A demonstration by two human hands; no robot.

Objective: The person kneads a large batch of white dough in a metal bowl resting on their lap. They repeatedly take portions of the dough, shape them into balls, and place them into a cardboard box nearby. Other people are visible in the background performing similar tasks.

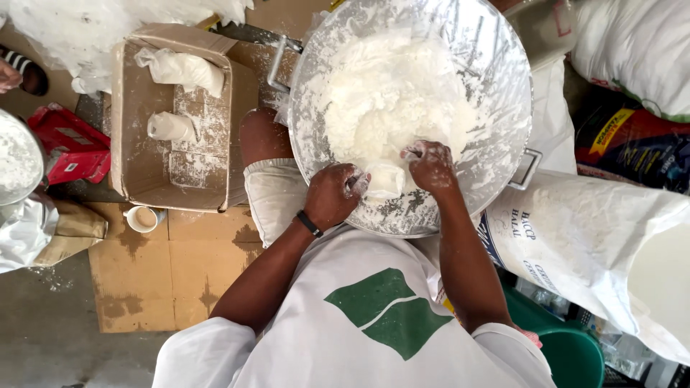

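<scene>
- White shirt [359,323] with a green leaf-shaped emblem fills the foreground, directly below both forearms.
- Left hand [332,195] wears a black wristband [309,223]; its fingers curl closed on a small white lump of dough [384,179], floury at the knuckles.
- Right hand [431,165], dusted white, grips the same lump from the other side; the two hands sit close together with the lump pinched between them.
- Lump lies at the near inner edge of a large round metal basin [496,86], smeared with flour, resting against the person's bare knee [262,133] just left of the left hand.
- Beyond the hands, a big mound of white dough [392,100] fills the basin's middle.
- Left of the left hand, well apart: an open cardboard box [136,151] holding two tied white plastic bags [172,126], floured inside.
- Near the box's lower corner, a small cup [142,218] stands on flattened cardboard [144,273].
- Right of the right forearm: a large white printed sack [575,244], lying slanted; a green bucket [568,352] below it.
- Far left: a red crate [68,147] and the edge of another floury bowl [16,162].
</scene>
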